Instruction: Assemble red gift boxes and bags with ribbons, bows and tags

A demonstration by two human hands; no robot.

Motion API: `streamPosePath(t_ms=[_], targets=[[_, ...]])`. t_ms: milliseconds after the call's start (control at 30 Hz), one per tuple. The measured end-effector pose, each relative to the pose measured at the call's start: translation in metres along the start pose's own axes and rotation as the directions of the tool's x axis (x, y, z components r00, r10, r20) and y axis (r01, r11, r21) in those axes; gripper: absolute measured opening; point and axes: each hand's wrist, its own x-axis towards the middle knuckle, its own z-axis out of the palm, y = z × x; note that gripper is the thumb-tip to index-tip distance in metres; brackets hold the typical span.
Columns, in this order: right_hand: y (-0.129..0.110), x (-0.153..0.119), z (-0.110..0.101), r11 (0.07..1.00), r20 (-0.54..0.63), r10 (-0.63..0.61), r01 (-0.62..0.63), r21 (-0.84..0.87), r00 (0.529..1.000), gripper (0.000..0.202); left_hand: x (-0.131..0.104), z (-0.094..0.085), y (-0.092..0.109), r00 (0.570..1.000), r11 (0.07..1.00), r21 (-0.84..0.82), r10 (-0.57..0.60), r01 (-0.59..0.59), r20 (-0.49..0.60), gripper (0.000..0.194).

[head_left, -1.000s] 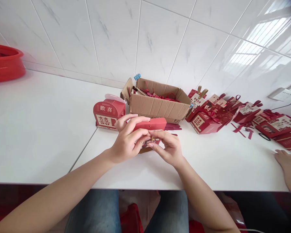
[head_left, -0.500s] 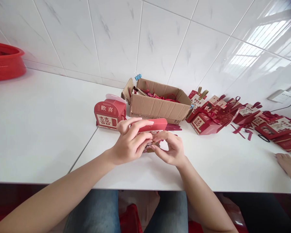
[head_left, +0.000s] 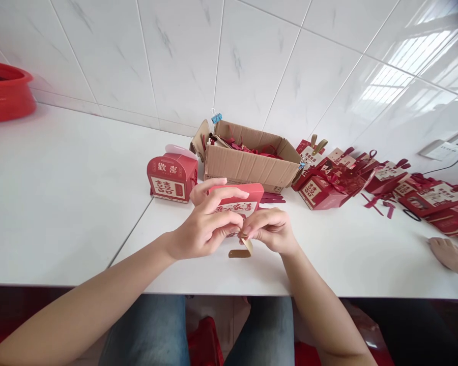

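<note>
Two hands: left hand [head_left: 200, 229] bent inward, thumb and forefinger nearly meeting, the other fingers spread across a red box [head_left: 253, 199]; whether that pinch has hold of anything cannot be told; right hand [head_left: 272, 230] closed to a pinch, thumb against fingers, on a tan strap [head_left: 248, 247]
Strap: hangs just below the right fingertips and curls leftward to a rounded end; its upper part is hidden by the fingers
Red box: just beyond the meeting fingertips, between the hands; its top edge shows above the left fingers
Table [head_left: 80, 203]: white surface spreads from the left hand out to a red basin [head_left: 7, 96]; a dark seam [head_left: 132, 231] slants beside the left wrist; the near edge runs beneath both forearms; to the right, the surface reaches another person's hand [head_left: 446, 251]
Cardboard box [head_left: 248, 166]: beyond both hands, bounding the room ahead; red pieces inside, a blue clip [head_left: 216, 118] at its far left corner; dark red strips [head_left: 273, 198] lie between it and the right hand
Gift boxes [head_left: 324, 194]: beyond and right of the right hand, in a row by the tiled wall
Lettering: 歡喜 above 囍 on the arched carton [head_left: 171, 175] beyond the left hand; 囍 on the nearest gift box; red characters on the box at the fingertips, partly covered, 喜 at their right end; the cardboard's print is too small to read
</note>
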Motion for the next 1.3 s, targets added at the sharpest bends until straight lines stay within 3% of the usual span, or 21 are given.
streamPosePath(t_ms=[100,333,467,567,633,700,800,900,1033,1100,1200,1300], targets=[[0.003,0.002,0.000,1.000,0.010,-0.011,0.011,0.004,1.000,0.016,0.000,-0.002,-0.001,1.000,1.000,-0.007,0.015,-0.015,0.013,0.022],[-0.001,-0.001,0.000,0.994,0.156,0.060,-0.072,0.076,0.986,0.016,0.004,-0.006,0.002,0.996,0.991,-0.113,0.077,-0.071,0.054,0.021],[-0.001,-0.002,0.001,0.986,0.107,-0.014,-0.004,0.165,0.994,0.004,0.003,-0.005,0.001,0.996,0.997,-0.023,0.076,-0.077,-0.053,0.017],[0.000,-0.001,0.002,0.993,-0.086,-0.035,0.045,0.106,0.996,0.014,0.001,-0.002,-0.005,0.981,0.998,0.040,-0.049,0.058,-0.190,0.009],[0.001,-0.001,0.001,0.999,-0.209,-0.040,0.047,0.028,0.977,0.016,0.001,0.001,-0.009,0.959,0.983,0.009,-0.175,0.182,-0.223,0.025],[0.001,-0.002,0.001,0.999,-0.278,-0.043,0.035,-0.035,0.960,0.016,0.001,0.004,-0.012,0.944,0.962,-0.049,-0.275,0.270,-0.183,0.039],[0.003,-0.004,0.000,0.994,-0.287,-0.056,0.026,-0.107,0.956,0.014,0.000,0.009,-0.014,0.918,0.917,-0.156,-0.383,0.366,-0.100,0.032],[0.005,-0.006,-0.001,0.969,-0.291,-0.110,0.037,-0.246,0.950,0.012,-0.002,0.013,-0.013,0.865,0.843,-0.262,-0.499,0.470,-0.054,0.018],[0.005,-0.003,-0.002,0.799,-0.262,-0.353,0.144,-0.584,0.898,0.009,-0.003,0.015,-0.014,0.791,0.733,-0.397,-0.611,0.552,-0.028,0.025],[0.004,-0.001,-0.004,0.717,-0.281,-0.431,0.136,-0.683,0.857,0.006,-0.003,0.015,-0.015,0.751,0.661,-0.470,-0.660,0.585,0.007,0.036],[0.006,0.002,-0.007,0.795,-0.389,-0.351,0.052,-0.604,0.852,0.005,-0.003,0.015,-0.018,0.698,0.550,-0.545,-0.710,0.633,0.095,0.045],[0.012,0.005,-0.009,0.931,-0.377,-0.152,0.003,-0.366,0.914,0.008,-0.002,0.014,-0.020,0.684,0.511,-0.573,-0.719,0.641,0.124,0.048]])
